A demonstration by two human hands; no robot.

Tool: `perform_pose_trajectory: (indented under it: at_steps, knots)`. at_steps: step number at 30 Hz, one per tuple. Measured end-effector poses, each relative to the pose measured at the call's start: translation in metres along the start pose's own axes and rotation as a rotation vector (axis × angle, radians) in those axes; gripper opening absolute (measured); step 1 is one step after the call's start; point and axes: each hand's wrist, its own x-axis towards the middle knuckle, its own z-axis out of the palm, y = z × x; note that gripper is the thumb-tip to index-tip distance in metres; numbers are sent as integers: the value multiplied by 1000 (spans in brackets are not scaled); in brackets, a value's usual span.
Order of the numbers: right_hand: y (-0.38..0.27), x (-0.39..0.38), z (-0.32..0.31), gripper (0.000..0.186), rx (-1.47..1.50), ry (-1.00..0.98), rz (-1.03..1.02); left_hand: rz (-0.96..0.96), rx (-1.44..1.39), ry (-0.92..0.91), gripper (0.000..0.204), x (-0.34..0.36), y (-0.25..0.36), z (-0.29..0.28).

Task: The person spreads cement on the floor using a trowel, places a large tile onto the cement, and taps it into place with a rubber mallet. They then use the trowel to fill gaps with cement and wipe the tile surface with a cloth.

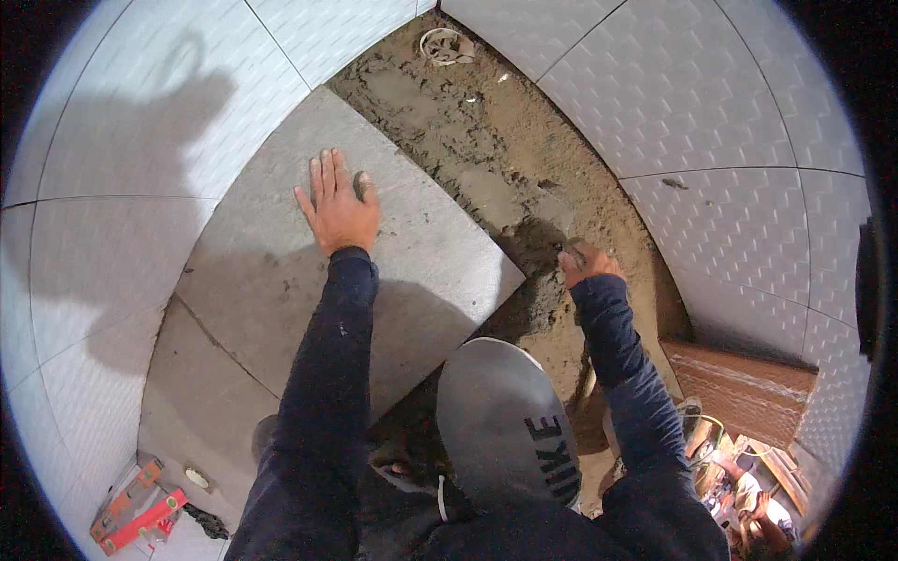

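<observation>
My left hand lies flat on a large grey floor tile, fingers spread toward its far end. The tile borders wet grey-brown mortar on its right side. Over the mortar, just right of the tile's right corner, is my right hand. Its fingers are curled together, and what they hold, if anything, is hidden. A dark hollow in the mortar lies beside its fingertips.
White textured wall tiles rise on both sides. A round pipe opening sits in the mortar at the far end. A red level lies at lower left. A brown ribbed panel and other people's hands are at lower right.
</observation>
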Motion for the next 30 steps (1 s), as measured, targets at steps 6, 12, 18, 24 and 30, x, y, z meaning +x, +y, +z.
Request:
perform_pose_trajectory:
  at_steps: [6, 12, 18, 24, 30]
  knots:
    - [-17, 21, 16, 56, 350, -118, -38, 14, 35, 20, 58, 4, 2, -1]
    - [-61, 0, -26, 52, 1259, -343, 306, 14, 30, 22, 58, 9, 4, -2]
    - [-205, 57, -29, 40, 1569, 23, -126, 12, -19, 27, 59, 10, 5, -8]
    - [-369, 157, -38, 37, 1314, 110, 111, 22, -3, 2, 58, 12, 7, -13]
    - [-330, 184, 4, 33, 1476, -126, -18, -4, 7, -21, 61, 15, 6, -14]
